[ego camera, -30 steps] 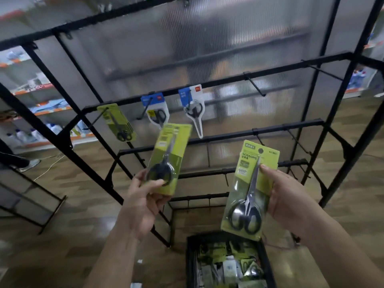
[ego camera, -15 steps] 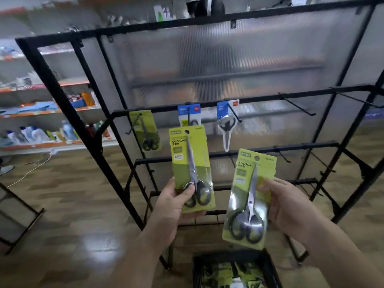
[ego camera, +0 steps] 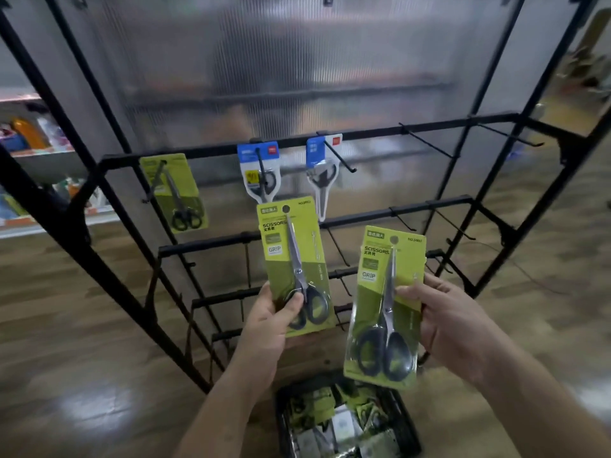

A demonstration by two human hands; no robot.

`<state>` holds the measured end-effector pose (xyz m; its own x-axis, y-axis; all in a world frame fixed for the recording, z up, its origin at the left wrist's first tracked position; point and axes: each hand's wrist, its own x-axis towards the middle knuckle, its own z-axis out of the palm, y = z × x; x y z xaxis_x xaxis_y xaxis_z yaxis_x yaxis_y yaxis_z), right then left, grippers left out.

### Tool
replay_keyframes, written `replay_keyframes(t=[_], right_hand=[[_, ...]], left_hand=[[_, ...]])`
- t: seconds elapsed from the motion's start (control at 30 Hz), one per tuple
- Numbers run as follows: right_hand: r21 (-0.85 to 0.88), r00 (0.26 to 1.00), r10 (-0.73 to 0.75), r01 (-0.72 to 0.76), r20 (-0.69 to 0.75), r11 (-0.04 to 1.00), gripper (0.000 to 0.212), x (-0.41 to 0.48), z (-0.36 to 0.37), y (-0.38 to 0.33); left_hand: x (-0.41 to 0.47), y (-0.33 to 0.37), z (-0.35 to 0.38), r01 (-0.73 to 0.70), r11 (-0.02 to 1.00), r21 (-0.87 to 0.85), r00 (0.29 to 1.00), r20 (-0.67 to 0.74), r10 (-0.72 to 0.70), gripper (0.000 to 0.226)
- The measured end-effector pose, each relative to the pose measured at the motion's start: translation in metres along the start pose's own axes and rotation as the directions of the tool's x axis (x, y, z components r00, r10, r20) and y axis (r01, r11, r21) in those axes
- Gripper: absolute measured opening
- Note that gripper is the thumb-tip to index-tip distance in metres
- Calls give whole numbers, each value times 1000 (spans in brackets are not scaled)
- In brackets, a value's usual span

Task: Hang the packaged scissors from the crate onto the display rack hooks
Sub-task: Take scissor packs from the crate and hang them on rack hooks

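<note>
- Head view: the left hand grips a flat lime-green card-and-blister pack of black-handled scissors at its lower left corner. The thumb lies across the handles, and the pack stands upright in front of the black metal display rack.
- The right hand pinches a second lime-green scissors pack by its right edge, above the black plastic crate, which holds more packs.
- One green hung pack and two blue-topped hung packs are on the top rail; a bare hook juts out to their right.
- The packs look light, with stiff card and a slick blister. Hold one low by the edges, keeping the round hang hole clear.
</note>
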<state>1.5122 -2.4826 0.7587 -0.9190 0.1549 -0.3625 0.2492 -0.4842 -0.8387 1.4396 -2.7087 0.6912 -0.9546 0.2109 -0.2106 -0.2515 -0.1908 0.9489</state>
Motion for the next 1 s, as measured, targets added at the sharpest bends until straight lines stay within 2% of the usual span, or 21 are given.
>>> replay_keyframes(t=[0.2,0.3,0.5,0.63,0.87,1.0], right_hand=[[47,999,29,-30,20,998,25,25,-15,-6],[40,993,74,-78,89,996,23,41,-11,-12],[-32,957,91,-86,275,996,22,77,9,-27],[-33,931,129,-125,342,992,23,90,11,-23],[-87,903,227,-209,365,974,24,87,4,-14],[-94,915,204,-183,347,979,25,92,6,-16]], left_hand=[[5,4,11,3,1000,10,998,-57,-3,27],[-1,20,9,-14,1000,-3,995,-104,14,40],[-19,48,1,-117,993,16,936,-331,116,41],[-20,50,6,-117,992,54,877,-464,129,25],[-24,38,3,-94,975,203,860,-476,182,28],[-15,44,-9,-118,978,173,832,-521,192,20]])
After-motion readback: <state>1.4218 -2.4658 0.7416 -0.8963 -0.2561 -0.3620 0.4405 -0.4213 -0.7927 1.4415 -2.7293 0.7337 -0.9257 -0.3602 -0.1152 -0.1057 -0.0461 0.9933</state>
